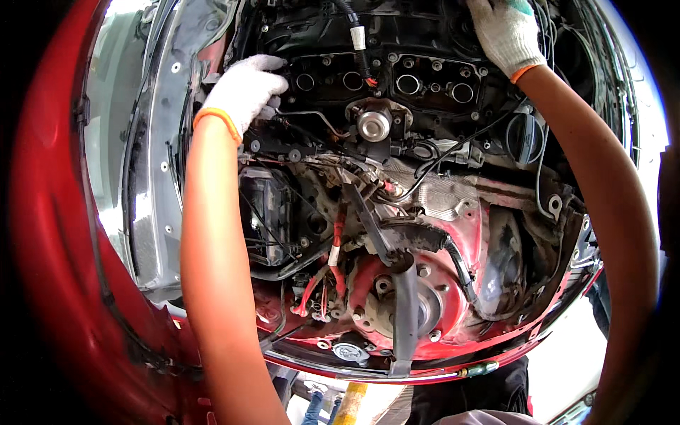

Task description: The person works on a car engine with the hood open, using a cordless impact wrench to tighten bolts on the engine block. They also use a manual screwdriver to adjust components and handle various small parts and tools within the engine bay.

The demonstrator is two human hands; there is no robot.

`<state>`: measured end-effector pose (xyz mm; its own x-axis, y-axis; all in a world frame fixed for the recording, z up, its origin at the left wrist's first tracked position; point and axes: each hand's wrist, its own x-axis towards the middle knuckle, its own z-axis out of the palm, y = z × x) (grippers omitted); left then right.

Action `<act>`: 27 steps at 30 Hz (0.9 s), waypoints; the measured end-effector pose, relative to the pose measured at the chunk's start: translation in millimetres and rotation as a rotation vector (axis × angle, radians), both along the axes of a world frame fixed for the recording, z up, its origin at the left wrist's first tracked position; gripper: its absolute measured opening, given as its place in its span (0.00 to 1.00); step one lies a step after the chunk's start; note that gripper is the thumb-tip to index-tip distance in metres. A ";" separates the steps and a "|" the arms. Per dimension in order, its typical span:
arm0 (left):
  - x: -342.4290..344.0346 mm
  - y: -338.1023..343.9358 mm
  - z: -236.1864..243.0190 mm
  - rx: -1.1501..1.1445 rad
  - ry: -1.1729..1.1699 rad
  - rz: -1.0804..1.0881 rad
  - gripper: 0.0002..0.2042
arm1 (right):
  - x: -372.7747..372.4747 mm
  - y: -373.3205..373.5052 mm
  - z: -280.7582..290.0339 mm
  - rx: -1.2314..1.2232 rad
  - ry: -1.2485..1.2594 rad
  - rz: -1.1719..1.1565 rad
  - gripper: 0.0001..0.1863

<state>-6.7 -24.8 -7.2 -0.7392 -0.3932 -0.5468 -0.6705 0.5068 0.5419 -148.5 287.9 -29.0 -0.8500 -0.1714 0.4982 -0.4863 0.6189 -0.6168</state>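
Cylinder-head cover (384,74): was located between hands; was judged stiff, bulky, slippery, best gripped at its ends.
Left hand (244,92): fingers were curled; grip could not be determined.
Right hand (506,35): fingers were cropped; likewise.

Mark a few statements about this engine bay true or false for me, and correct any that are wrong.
1. The left hand and right hand are both gloved. True.
2. The green-handled tool is in the left hand. False: it lies near the bottom of the picture, away from both hands.
3. Four ringed openings show in a row. True.
4. The round silver cap sits above that row in the picture. False: it is below it.
5. The red-sleeved wiring carries a white band. True.
6. The right forearm is covered by a sleeve. False: it is bare.
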 end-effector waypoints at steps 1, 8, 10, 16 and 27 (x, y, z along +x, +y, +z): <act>0.4 -3.0 -7.3 -0.197 0.108 -0.129 0.24 | 0.4 -1.6 0.9 0.016 -0.003 -0.007 0.13; -0.4 4.7 -37.5 -0.792 0.587 -0.484 0.10 | -2.8 1.5 -5.0 -0.039 0.007 0.040 0.11; 5.6 0.1 -46.4 -0.850 0.633 -0.531 0.09 | -2.3 -2.8 -8.9 -0.102 0.011 0.075 0.11; 10.4 -2.3 -83.2 -1.021 0.776 -0.627 0.11 | 1.3 -4.4 -6.1 -0.006 0.081 0.016 0.11; 11.7 12.9 -72.9 -1.021 0.763 -0.585 0.10 | -56.7 44.4 -21.9 -0.144 -0.121 0.089 0.12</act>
<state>5.0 -11.9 -80.1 -0.9137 0.0953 0.3951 0.0605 0.9932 -0.0996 -205.1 332.4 -50.9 -0.8898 -0.1825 0.4182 -0.4520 0.4779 -0.7532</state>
